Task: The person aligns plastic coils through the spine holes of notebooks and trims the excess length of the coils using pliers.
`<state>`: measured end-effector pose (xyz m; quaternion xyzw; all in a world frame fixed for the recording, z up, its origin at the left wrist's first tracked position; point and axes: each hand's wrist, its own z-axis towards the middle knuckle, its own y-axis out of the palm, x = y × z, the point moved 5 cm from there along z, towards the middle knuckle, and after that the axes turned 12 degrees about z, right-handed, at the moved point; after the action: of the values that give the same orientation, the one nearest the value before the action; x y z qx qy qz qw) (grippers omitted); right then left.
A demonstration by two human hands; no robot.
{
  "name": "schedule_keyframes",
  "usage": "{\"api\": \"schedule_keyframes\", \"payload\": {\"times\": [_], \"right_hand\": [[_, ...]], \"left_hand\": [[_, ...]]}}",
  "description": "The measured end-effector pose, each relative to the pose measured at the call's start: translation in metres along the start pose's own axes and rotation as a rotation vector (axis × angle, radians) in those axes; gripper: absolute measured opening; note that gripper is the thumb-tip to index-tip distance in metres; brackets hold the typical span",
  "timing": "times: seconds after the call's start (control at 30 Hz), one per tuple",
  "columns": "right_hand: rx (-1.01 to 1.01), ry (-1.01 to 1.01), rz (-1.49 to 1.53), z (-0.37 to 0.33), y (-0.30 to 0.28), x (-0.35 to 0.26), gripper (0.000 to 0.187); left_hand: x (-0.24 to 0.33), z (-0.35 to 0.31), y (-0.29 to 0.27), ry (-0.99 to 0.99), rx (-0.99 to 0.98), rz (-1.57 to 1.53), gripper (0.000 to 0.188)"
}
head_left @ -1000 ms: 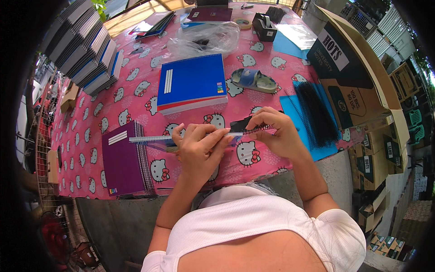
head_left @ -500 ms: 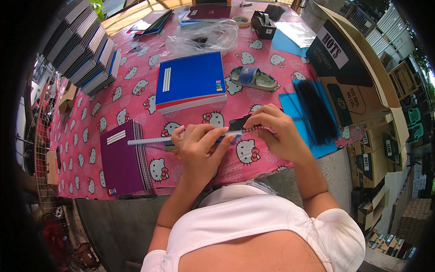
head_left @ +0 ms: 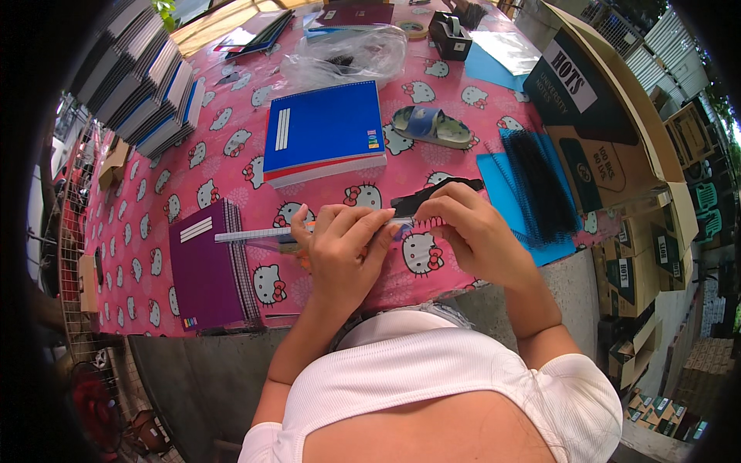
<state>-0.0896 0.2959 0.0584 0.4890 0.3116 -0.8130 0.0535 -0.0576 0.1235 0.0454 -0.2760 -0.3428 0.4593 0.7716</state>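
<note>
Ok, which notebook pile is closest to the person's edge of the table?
The purple-covered pile, left of the left hand. It lies by the near edge; the blue-topped pile and tall stack sit farther back.

This was a notebook-binding workshop: stacked notebooks (head_left: pixel 147 89) stood at the surface's (head_left: pixel 139 266) left edge, black coils (head_left: pixel 540 189) and cartons (head_left: pixel 580 127) at its right.

Two hands (head_left: pixel 343 245), one sandal (head_left: pixel 426 127), seemingly one held coil (head_left: pixel 429 222).
</note>
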Motion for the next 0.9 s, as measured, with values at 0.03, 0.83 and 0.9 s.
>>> {"api": "schedule_keyframes", "payload": {"times": [0.03,0.83,0.9], "right_hand": [[-0.009,-0.025,0.015,0.0,0.0,0.002,0.035],[0.043,0.04,-0.113,0.01,0.012,-0.006,0.031],[0.09,-0.059,-0.15,0.009,0.016,-0.001,0.026]], "left_hand": [[-0.001,0.0,0.001,-0.005,0.001,-0.02,0.015],[-0.007,0.003,0.002,-0.043,-0.01,-0.016,0.02],[-0.007,0.002,0.002,-0.048,-0.016,0.0,0.019]]}}
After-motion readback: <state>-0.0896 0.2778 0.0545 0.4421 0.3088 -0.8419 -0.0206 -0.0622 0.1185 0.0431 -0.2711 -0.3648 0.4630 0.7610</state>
